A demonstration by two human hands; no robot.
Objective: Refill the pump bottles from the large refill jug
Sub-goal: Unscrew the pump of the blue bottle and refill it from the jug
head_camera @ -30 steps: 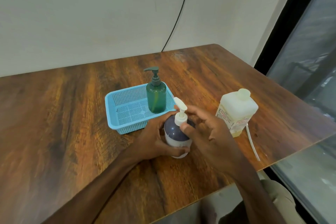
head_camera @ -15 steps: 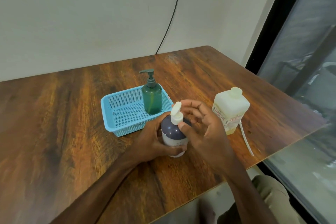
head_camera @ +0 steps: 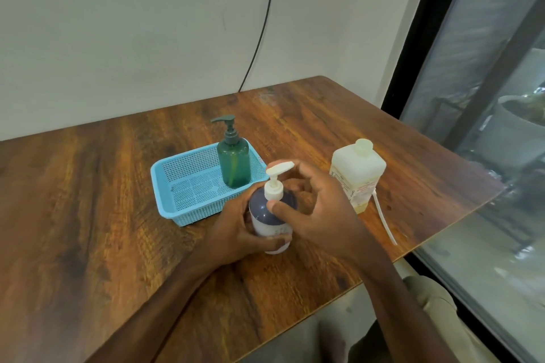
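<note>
Near table front: left hand (head_camera: 236, 227) wrapped round dark-blue-and-white round pump bottle (head_camera: 269, 215), steadying; right hand (head_camera: 317, 209) pinching cream pump collar (head_camera: 273, 189). Likely unscrewing step. Next: lift pump out, uncap square pale refill jug (head_camera: 356, 171).

- white square plastic refill jug (head_camera: 357, 169): paper label on its front face carries red and dark print, too small and blurred to read
- purple-and-white round pump bottle (head_camera: 269, 216): faint dark marks low on the white band, illegible
- no other text, numbers or signs readable
</note>
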